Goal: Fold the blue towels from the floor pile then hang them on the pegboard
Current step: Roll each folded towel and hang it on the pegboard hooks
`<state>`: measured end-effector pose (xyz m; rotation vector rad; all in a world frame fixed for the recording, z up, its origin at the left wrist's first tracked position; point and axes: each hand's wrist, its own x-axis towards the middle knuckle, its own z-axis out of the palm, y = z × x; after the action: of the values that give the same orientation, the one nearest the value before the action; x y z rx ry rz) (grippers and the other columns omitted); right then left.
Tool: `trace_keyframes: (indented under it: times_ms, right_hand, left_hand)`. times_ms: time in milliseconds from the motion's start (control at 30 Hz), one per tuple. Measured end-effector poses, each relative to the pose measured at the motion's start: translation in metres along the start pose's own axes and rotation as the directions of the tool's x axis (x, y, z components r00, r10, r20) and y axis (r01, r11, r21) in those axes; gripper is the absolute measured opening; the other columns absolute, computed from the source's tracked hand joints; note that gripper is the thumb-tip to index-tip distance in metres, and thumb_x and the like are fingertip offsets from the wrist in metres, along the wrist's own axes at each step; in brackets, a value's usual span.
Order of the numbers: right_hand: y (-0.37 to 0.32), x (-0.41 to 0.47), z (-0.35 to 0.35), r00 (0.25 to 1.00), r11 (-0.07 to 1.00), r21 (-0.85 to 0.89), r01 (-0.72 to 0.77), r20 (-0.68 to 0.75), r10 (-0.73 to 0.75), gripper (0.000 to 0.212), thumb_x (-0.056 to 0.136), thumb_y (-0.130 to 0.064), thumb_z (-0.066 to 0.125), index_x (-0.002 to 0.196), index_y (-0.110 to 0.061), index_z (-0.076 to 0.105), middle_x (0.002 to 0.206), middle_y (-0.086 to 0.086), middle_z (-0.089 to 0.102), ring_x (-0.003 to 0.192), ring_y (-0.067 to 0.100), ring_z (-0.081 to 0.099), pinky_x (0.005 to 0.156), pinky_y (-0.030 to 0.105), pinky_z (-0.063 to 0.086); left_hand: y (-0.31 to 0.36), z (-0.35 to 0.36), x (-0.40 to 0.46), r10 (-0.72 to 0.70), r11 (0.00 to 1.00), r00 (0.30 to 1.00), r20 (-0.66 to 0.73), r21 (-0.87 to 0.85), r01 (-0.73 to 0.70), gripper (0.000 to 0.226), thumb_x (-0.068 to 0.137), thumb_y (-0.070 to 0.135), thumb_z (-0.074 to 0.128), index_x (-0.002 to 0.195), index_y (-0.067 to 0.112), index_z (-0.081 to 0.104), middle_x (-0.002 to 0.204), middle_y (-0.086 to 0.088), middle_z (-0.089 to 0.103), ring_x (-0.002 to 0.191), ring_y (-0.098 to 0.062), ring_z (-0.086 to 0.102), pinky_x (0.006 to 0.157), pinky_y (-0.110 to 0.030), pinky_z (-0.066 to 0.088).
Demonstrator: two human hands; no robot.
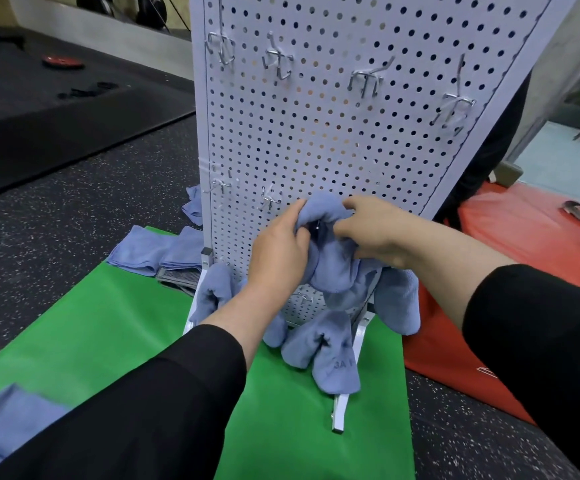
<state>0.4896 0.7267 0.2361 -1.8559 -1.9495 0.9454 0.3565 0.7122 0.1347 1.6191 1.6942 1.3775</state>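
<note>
A blue towel (pixel 330 258) is held bunched against the lower half of the white pegboard (pixel 350 133), its soft, matte cloth gathered into a rounded hump at the top and drooping below in thick folds. It is gripped from both sides: the left hand (pixel 278 247) is curled round its left part, thumb above and fingers tucked into the fabric, while the right hand (pixel 375 230) pinches its upper right part with bent fingers. Between the two hands a dark hollow in the cloth is seen, with a small bright metal tip in it; whether the towel is caught on a hook cannot be told. Below it, further blue towels are draped on the board's lowest hooks: one at the left (pixel 212 292), one hanging near the middle (pixel 326 355) with faint dark lettering on it, and one at the right (pixel 399 299). All are creased and lumpy rather than flat. Bare wire hooks (pixel 364 81) are set in a row across the upper board. The board is stood on white feet on a green mat (pixel 108 323). Folded blue towels (pixel 157 251) are laid on the mat's far left corner, and more blue cloth (pixel 8 420) is seen at the near left edge. A red mat (pixel 523 230) is spread to the right, on dark speckled flooring (pixel 56 188). Both forearms are covered by black sleeves (pixel 164 400).
</note>
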Motion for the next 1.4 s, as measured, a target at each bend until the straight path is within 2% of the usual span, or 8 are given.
trace_keyframes:
  times_ms: [100,233,367,667,933,1067,1167,1400]
  right_hand:
    - [0.001,0.0,0.001,0.996,0.986,0.157,-0.059,0.072,0.048,0.02,0.091,-0.007,0.045,0.102,-0.016,0.058,0.085,0.012,0.061,0.073,0.025,0.056,0.071,0.04,0.055]
    - [0.003,0.006,0.003,0.993,0.937,-0.348,0.019,-0.102,-0.058,0.022,0.094,-0.019,0.05,0.113,-0.013,0.059,0.1,0.013,0.069,0.082,0.029,0.062,0.075,0.04,0.055]
    - [0.009,0.006,0.024,0.994,0.819,-0.573,-0.03,-0.1,-0.033,0.019,0.098,-0.02,0.043,0.103,-0.013,0.059,0.106,0.005,0.068,0.097,0.025,0.061,0.09,0.035,0.048]
    - [0.028,-0.017,0.084,0.987,0.984,0.175,-0.044,-0.142,0.069,0.034,0.099,-0.02,0.045,0.132,-0.019,0.038,0.086,0.005,0.057,0.068,0.018,0.052,0.059,0.03,0.039]
    - [0.035,-0.029,0.128,0.999,0.999,0.032,-0.021,-0.041,0.022,0.005,0.101,-0.011,0.046,0.1,-0.006,0.045,0.103,0.02,0.057,0.087,0.023,0.045,0.062,0.032,0.029]
    - [0.034,-0.041,0.153,0.999,0.997,-0.07,0.031,0.014,-0.03,0.02,0.099,-0.019,0.049,0.08,-0.013,0.052,0.088,0.016,0.058,0.08,0.025,0.048,0.063,0.035,0.035]
    - [0.027,-0.049,0.18,0.991,0.988,-0.093,0.125,0.05,-0.12,0.023,0.095,-0.022,0.054,0.074,-0.013,0.06,0.086,0.02,0.067,0.08,0.034,0.059,0.068,0.035,0.044]
    - [0.001,-0.092,0.287,0.904,0.922,-0.139,0.362,0.295,-0.311,0.035,0.097,-0.029,0.06,0.128,-0.016,0.067,0.127,0.013,0.069,0.117,0.031,0.063,0.097,0.035,0.049]
  left_hand:
    - [-0.004,0.0,-0.002,0.009,1.0,0.998,0.062,0.016,-0.01,0.056,0.1,0.015,0.045,0.153,0.033,0.042,0.139,-0.001,0.061,0.118,-0.023,0.057,0.091,-0.028,0.042]
    - [-0.009,0.0,-0.004,0.014,1.0,0.991,0.132,0.011,-0.016,0.058,0.101,0.017,0.043,0.156,0.035,0.036,0.142,0.0,0.058,0.12,-0.021,0.056,0.09,-0.029,0.042]
    - [-0.016,-0.003,-0.006,0.007,0.998,0.981,0.192,-0.056,0.004,0.061,0.1,0.018,0.044,0.156,0.04,0.032,0.144,0.007,0.057,0.123,-0.014,0.056,0.093,-0.028,0.042]
    - [-0.035,-0.012,-0.01,-0.018,0.99,0.953,0.302,-0.126,0.059,0.056,0.098,0.015,0.05,0.146,0.041,0.043,0.128,0.013,0.064,0.111,-0.009,0.061,0.09,-0.027,0.05]
    - [-0.063,-0.024,-0.02,-0.076,0.993,0.908,0.411,0.118,0.029,0.047,0.097,0.006,0.048,0.142,0.021,0.047,0.112,0.003,0.065,0.09,-0.012,0.057,0.073,-0.024,0.042]
    - [-0.087,-0.05,-0.032,-0.168,0.939,0.875,0.455,0.345,0.001,0.053,0.097,0.008,0.045,0.15,0.017,0.041,0.124,-0.018,0.065,0.082,-0.031,0.061,0.064,-0.033,0.044]
    - [-0.105,-0.09,-0.05,-0.21,0.868,0.87,0.447,0.495,-0.044,0.052,0.097,0.012,0.049,0.149,0.017,0.045,0.132,-0.019,0.063,0.106,-0.036,0.062,0.079,-0.032,0.045]
    - [-0.172,-0.218,-0.113,-0.36,0.619,0.819,0.447,0.771,-0.149,0.038,0.095,0.016,0.049,0.131,0.02,0.058,0.13,-0.012,0.064,0.116,-0.031,0.06,0.087,-0.036,0.048]
